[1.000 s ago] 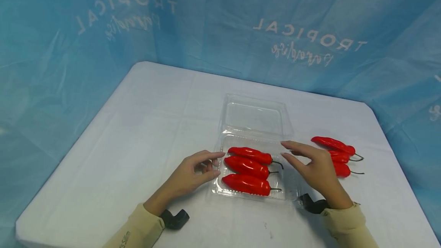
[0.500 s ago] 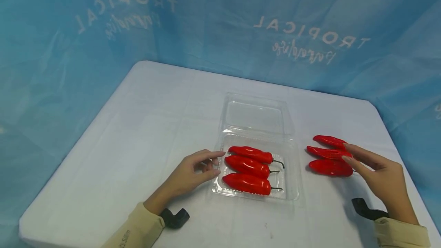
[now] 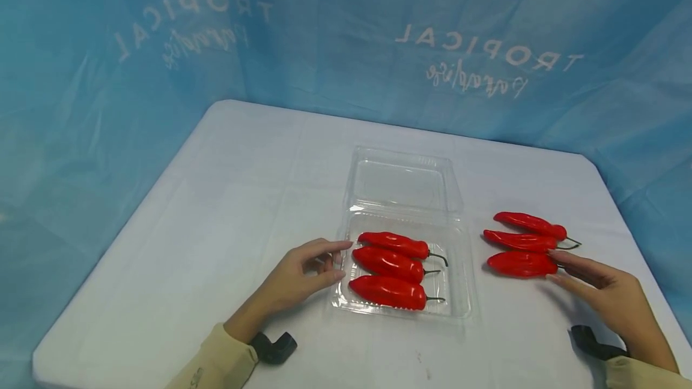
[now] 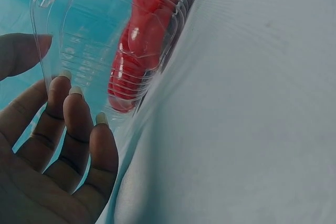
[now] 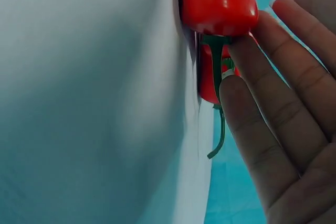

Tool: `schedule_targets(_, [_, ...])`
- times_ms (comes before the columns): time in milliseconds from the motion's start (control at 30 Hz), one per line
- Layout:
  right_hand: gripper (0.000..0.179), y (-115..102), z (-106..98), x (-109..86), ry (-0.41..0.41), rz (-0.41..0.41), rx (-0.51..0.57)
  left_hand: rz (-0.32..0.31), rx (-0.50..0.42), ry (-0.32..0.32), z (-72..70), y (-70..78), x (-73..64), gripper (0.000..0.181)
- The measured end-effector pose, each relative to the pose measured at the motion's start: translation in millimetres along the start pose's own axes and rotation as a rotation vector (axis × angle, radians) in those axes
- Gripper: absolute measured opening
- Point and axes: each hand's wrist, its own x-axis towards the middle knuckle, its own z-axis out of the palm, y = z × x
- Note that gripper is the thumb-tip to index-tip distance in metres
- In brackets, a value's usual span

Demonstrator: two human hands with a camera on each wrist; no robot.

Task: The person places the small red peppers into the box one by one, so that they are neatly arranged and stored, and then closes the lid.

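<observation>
My left hand [image 3: 303,272] is at the left edge of an open clear plastic clamshell container [image 3: 459,293], thumb and index fingertips at its rim, set apart from each other. Inside lie three red chili peppers [image 3: 390,263] side by side, stems to the right. My right hand [image 3: 611,293] reaches to the stem end of the nearest loose red chili pepper [image 3: 521,263], thumb and index on either side of that end. In the right wrist view, its fingers lie fairly straight beside the green stem [image 5: 217,72]. The pepper rests on the table.
Two more loose red chili peppers, a farther one [image 3: 530,224] and a middle one [image 3: 519,241], lie just behind the nearest. The container's lid [image 3: 400,182] is folded back, away from me. White cloth covers the table [image 3: 216,215]; blue printed sheeting [image 3: 346,35] hangs around it.
My right hand has moved from the container's right side to the loose peppers, then closer to the nearest one's stem end. The left hand has stayed at the rim.
</observation>
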Motion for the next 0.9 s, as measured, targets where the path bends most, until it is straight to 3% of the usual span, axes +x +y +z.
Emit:
schedule_targets(200, [0.073,-5.8,2.6,-0.5,-0.035,-0.035,-0.024,0.012,-0.007,0.001,0.1,-1.0,-0.5,0.048])
schedule_targets(500, [0.064,-12.7,8.3,-3.7,0.032,-0.14,-0.143,0.024,-0.014,-0.002,-0.7,-0.8,0.4,0.049])
schedule_targets(900, [0.063,-14.8,9.6,-8.6,0.054,-0.098,-0.106,0.021,-0.016,0.003,0.0,-3.2,0.2,0.049])
